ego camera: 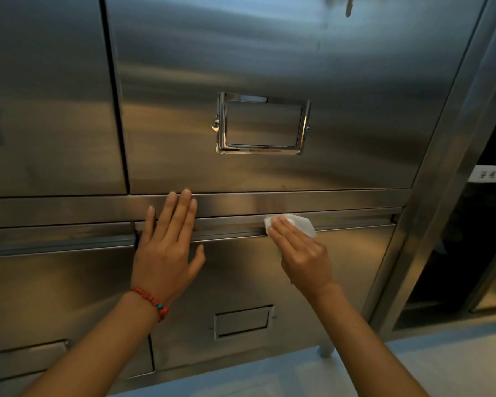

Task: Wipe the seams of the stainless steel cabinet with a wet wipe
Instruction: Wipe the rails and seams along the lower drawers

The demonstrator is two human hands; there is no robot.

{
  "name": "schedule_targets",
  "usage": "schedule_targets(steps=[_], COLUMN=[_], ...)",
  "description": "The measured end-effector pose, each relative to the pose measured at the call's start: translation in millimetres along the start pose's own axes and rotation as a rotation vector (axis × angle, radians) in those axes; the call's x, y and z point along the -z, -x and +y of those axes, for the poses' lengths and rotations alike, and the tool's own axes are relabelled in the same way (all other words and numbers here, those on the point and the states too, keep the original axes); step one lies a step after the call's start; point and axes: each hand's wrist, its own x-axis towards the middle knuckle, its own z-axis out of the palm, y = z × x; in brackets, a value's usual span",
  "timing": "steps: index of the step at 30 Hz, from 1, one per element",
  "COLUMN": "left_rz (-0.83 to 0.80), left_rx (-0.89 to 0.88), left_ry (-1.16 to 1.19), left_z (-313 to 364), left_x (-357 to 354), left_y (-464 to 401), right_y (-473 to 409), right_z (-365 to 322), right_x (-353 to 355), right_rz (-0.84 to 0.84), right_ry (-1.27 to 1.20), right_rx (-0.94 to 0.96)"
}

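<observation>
1. At nine o'clock in my view sits the neighbouring door of the stainless steel cabinet, split from the middle door by a dark vertical seam. I cannot tell from here whether that one has been wiped.

2. My left hand lies flat against the cabinet, fingers straight and spread, holding nothing. The fingertips reach up onto the horizontal rail between the upper door and the drawer below. I judge it is there to brace me and keep the drawer front from shifting while the other hand rubs. A red bead bracelet sits on that wrist.

3. At twelve o'clock from the hands, the upper door carries a chrome label holder, well apart from the work.

4. My right hand presses the wet wipe with straight fingers laid on top of it, not curled round it. The wipe is bunched under the fingertips, right on the horizontal seam along the drawer's top lip, at about two o'clock from the left hand. Flat pressure like this should push the cloth into the groove.

5. The seam runs on toward three o'clock, up to the cabinet's corner post; I judge that stretch may need a pass too.

6. Farther right, a dark opening with a small white label; its writing is too small to read.
</observation>
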Motion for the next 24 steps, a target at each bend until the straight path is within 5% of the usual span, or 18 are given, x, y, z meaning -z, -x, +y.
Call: schedule_targets(steps=[24], left_rz=[-0.24], left_rx=[-0.028], left_ry=[0.03], left_z=[-2.7], left_x=[31.4], left_y=[-1.8], right_y=[-18.9], right_z=[-50.9], right_x=[-7.4], right_rz=[0.054], right_ry=[-0.018], right_rx=[0.129])
